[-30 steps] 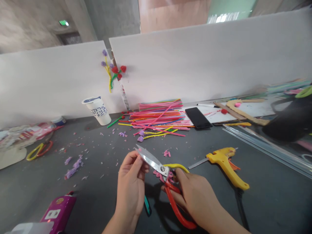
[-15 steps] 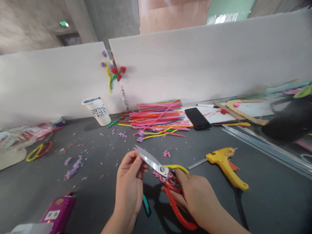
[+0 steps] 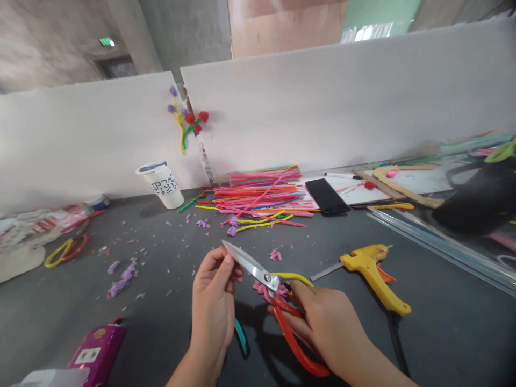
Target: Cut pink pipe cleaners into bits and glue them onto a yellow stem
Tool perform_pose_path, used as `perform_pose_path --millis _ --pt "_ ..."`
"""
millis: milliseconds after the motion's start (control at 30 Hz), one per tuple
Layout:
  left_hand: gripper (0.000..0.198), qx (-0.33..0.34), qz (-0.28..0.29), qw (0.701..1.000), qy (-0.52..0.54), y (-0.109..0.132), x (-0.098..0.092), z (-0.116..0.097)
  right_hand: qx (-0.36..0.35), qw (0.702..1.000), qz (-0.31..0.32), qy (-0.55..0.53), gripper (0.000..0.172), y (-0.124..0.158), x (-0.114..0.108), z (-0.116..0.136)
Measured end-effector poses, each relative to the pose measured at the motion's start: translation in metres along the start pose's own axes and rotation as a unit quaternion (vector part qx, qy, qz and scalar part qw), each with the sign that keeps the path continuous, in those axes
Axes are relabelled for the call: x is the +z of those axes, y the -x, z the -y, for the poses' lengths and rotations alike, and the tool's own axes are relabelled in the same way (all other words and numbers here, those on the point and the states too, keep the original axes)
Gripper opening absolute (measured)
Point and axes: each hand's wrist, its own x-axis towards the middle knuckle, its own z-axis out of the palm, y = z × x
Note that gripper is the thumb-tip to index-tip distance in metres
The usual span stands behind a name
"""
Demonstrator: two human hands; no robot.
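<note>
Red-handled scissors [image 3: 278, 301] held over the grey surface [image 3: 161, 279].
Right hand [image 3: 322, 322] grips the handles; left hand [image 3: 213, 295] fingers [image 3: 226, 264] pinch at the closed blades.

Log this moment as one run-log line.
right hand: grips scissors handles | left hand: fingertips at blades, which look shut | nearby: pink scraps, yellow glue gun | surface: grey table
</note>
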Motion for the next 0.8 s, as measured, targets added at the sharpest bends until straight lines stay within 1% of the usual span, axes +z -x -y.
perform_pose_path --millis 100,200,267,300,400,467,533,567,600,667,800 --pt "0.004 -0.026 0.004 1.0 0.014 -0.002 0.001 0.0 0.059 0.996 0.039 -0.059 0.032 -0.006 -0.002 0.0" --pt "0.004 -0.073 0.024 0.997 0.029 -0.002 0.002 -0.001 0.107 0.986 0.049 -0.119 0.032 -0.012 -0.004 0.0" --pt "0.005 -0.12 0.053 0.991 0.036 -0.001 0.002 -0.001 0.13 0.966 0.061 -0.216 0.029 -0.015 -0.006 0.001" --pt "0.006 -0.145 0.074 0.986 0.038 0.0 0.003 -0.001 0.141 0.946 0.069 -0.284 0.029 -0.016 -0.007 0.001" --pt "0.01 -0.214 0.145 0.966 0.029 0.003 0.004 0.001 0.16 0.863 0.08 -0.472 0.028 -0.019 -0.011 0.002" --pt "0.009 -0.253 0.181 0.95 0.007 0.005 0.006 0.003 0.182 0.815 0.075 -0.544 0.025 -0.02 -0.012 0.001" --pt "0.009 -0.281 0.203 0.938 -0.023 0.006 0.007 0.006 0.204 0.781 0.072 -0.586 0.021 -0.021 -0.012 0.0" --pt "0.009 -0.289 0.213 0.933 -0.036 0.007 0.008 0.007 0.211 0.77 0.073 -0.598 0.02 -0.022 -0.011 -0.001" --pt "0.01 -0.295 0.22 0.928 -0.047 0.007 0.008 0.008 0.215 0.762 0.075 -0.606 0.02 -0.022 -0.011 -0.002" --pt "0.011 -0.305 0.233 0.921 -0.065 0.008 0.008 0.01 0.217 0.759 0.082 -0.609 0.018 -0.022 -0.01 -0.002" --pt "0.011 -0.314 0.24 0.914 -0.096 0.01 0.007 0.012 0.214 0.768 0.099 -0.595 0.013 -0.021 -0.011 -0.001"
